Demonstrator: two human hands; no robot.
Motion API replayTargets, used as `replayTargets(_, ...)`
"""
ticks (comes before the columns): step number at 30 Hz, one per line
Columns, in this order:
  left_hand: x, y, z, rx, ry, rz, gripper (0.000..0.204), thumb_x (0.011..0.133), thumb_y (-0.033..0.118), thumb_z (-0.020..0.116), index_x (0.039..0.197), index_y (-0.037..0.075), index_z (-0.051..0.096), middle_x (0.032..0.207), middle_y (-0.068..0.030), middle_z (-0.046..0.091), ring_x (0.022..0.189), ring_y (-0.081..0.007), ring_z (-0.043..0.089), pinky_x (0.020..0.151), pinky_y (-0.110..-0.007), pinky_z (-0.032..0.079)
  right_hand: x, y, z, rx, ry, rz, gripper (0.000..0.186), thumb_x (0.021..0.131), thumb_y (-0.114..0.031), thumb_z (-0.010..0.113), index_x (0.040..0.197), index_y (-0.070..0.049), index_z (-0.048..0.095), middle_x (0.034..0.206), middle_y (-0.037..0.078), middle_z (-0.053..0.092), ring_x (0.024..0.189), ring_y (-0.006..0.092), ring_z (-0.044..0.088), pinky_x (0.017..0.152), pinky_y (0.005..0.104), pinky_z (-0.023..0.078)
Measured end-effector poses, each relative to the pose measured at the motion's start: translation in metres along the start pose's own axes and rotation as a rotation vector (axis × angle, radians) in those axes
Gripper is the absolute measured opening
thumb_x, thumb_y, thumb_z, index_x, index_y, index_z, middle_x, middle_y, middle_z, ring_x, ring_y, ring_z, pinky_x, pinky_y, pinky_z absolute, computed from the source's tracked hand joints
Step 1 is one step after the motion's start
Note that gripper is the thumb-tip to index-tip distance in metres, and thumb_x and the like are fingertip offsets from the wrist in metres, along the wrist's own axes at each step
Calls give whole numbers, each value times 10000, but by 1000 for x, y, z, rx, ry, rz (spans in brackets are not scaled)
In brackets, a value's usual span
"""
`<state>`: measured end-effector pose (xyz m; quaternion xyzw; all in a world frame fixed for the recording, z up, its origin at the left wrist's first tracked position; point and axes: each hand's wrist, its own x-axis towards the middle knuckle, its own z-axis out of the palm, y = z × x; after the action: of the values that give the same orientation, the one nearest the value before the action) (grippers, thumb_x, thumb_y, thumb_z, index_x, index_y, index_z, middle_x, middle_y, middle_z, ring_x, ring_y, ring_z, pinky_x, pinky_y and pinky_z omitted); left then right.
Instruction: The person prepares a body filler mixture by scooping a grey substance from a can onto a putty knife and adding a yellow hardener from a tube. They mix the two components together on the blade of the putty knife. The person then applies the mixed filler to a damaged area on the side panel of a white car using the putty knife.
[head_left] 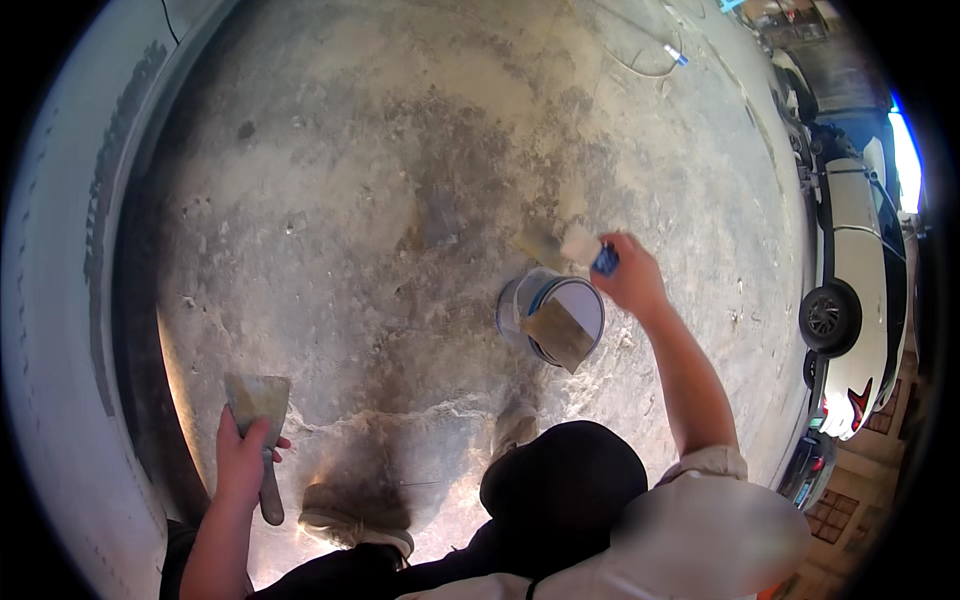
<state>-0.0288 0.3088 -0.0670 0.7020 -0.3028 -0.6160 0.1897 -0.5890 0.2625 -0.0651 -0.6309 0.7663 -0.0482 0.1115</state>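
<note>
My left hand (pixel 243 460) is closed round a metal putty knife (pixel 258 398) at lower left, its broad blade upward. My right hand (pixel 632 275), just above and right of a round bucket (pixel 512 308), grips a blue-handled tool (pixel 604 258) with a pale, blurred head (pixel 580 246). A dull yellowish flat piece (pixel 536 244) shows beside that head; I cannot tell whether it is attached. Another flat scraper blade (pixel 558 331) lies across the bucket's top, over pale contents.
Rough concrete floor (pixel 350 200) spreads ahead. A pale wall (pixel 70 280) with a dark base runs along the left. A white car (pixel 860 260) and a second vehicle stand at the right. A cable with a blue-and-white fitting (pixel 676 55) lies at the back. My shoes are below.
</note>
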Motion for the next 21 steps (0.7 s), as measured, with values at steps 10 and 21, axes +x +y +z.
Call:
replayTargets(10,-4,9,6,-11,21,4,321,923,107,526,1219,39,421,978,-102,610,651,-194,652,482,-283,468,93,11,106,-87,-260,-163,436,750,-343,723,1108,-113,631,1052,143,639,991,363,605,844,455,495)
replayTargets(21,6,4,9,-2,-25,-4,362,919,101,512,1259,38,405,1023,-111,612,648,-199,647,494,-282,472,-103,-53,47,-3,-15,-11,662,647,-336,840,1159,-43,539,1065,146,573,1073,369,525,927,432,438)
